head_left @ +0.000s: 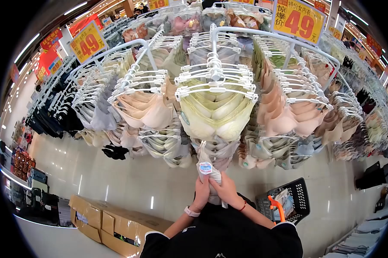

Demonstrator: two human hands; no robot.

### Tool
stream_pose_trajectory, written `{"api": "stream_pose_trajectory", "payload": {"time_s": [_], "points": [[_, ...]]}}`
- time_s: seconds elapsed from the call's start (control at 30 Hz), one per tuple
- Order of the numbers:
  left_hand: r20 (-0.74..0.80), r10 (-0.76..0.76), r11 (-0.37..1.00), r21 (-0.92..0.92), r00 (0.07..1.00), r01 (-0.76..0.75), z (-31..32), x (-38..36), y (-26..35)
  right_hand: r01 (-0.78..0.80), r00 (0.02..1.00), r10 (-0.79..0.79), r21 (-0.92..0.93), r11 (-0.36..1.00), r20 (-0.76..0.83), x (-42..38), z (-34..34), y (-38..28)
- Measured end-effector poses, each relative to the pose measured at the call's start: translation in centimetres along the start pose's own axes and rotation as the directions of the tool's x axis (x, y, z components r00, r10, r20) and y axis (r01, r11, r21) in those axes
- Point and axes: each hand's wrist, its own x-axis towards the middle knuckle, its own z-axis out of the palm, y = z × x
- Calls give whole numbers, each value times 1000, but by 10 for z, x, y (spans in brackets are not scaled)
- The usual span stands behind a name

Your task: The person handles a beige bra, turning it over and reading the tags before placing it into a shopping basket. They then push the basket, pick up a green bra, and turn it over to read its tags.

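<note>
A pale grey-beige bra (214, 175), folded together, is held upright in front of my chest. A round blue-and-pink label (205, 167) shows near its top. My left hand (201, 192) grips its left side, and my right hand (225, 189) closes around the right side, thumbs near each other. Just beyond my hands, light yellow bras (218, 114) hang on white hangers from a metal rack arm. Below these hangs a lower row of greyish bras (219, 151).
Peach bras (144, 109) and pink bras (290, 116) hang on either side. Price signs (299, 20) top the racks. A dark shopping basket (299, 198) with an orange handle stands at my right. Cardboard boxes (121, 223) sit on the floor at my left.
</note>
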Motion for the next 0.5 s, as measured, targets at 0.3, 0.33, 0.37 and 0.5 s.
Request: {"api": "stream_pose_trajectory", "payload": {"time_s": [0.3,0.33,0.37,0.5], "points": [[92,-62,997,48,994,58,4,-4,4,59,998,-60,-43,997,-12,1,-3,12],[77,31,994,103,997,-39,7,-3,10,36,997,-36,-2,999,-62,4,-1,13],[70,124,978,158,990,-134,10,-2,14,14,993,-10,39,999,-114,6,0,14],[113,245,879,393,963,-270,13,-4,16,-73,996,83,228,971,-32,18,1,20]]}}
